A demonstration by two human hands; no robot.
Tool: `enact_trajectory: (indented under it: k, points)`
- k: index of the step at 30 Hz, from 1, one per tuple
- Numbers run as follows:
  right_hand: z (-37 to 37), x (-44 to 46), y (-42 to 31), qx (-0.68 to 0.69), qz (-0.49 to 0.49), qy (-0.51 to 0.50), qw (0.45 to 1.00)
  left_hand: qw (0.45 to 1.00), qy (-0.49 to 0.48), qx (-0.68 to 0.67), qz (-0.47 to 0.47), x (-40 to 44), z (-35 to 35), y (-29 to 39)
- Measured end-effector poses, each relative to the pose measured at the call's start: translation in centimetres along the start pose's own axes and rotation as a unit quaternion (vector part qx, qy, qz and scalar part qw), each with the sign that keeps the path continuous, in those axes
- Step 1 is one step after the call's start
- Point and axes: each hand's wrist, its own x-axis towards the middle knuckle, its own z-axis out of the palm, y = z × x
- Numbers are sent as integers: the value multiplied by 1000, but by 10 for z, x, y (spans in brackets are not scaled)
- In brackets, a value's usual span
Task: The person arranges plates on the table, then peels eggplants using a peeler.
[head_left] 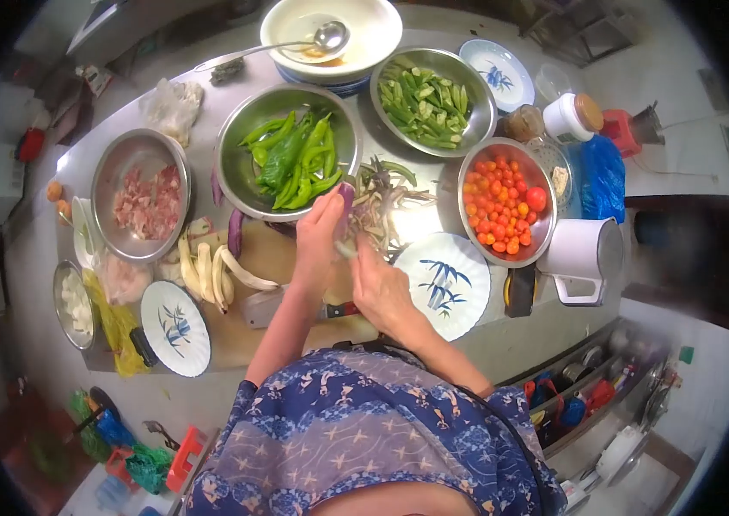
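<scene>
My left hand [320, 230] is closed around a purple eggplant [346, 198], just in front of the bowl of green peppers. Close beside it, my right hand [379, 291] is closed on a small pale tool, apparently a peeler [346, 249], mostly hidden by the fingers. Dark strips of peel [382, 202] lie heaped beyond my hands. Several peeled eggplants [205, 271] rest on the cutting board [235, 331] at left. Another purple eggplant [235, 234] lies by the pepper bowl. Under my forearms is a cleaver [267, 308], its handle partly showing.
Steel bowls hold green peppers [296, 159], cut okra [425, 103], cherry tomatoes [506, 202] and chopped meat [148, 202]. Patterned plates [468, 297] [175, 328] stand either side. A ladle [330, 36] lies in the white bowl [382, 26]. A white pitcher [584, 258] stands at right.
</scene>
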Motion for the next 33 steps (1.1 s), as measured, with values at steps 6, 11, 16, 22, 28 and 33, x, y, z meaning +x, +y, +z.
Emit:
enact_trajectory:
  k: [6, 11, 16, 22, 28, 33]
  points:
    - [9, -21, 13, 38, 9, -4, 999, 997, 12, -75, 7, 20, 5, -7]
    - [-27, -3, 20, -9, -17, 103, 995, 984, -56, -164, -34, 9, 7, 6]
    - [-43, 24, 17, -44, -72, 69, 994, 997, -53, -49, -22, 5, 8, 5]
    - [-10, 8, 0, -40, -64, 89, 993, 996, -12, -84, 17, 19, 5, 14]
    - [6, -9, 6, 50, -17, 45, 998, 974, -36, -220, 49, 27, 14, 10]
    - [-24, 0, 3, 88, 10, 34, 995, 987, -23, -154, 31, 24, 10, 11]
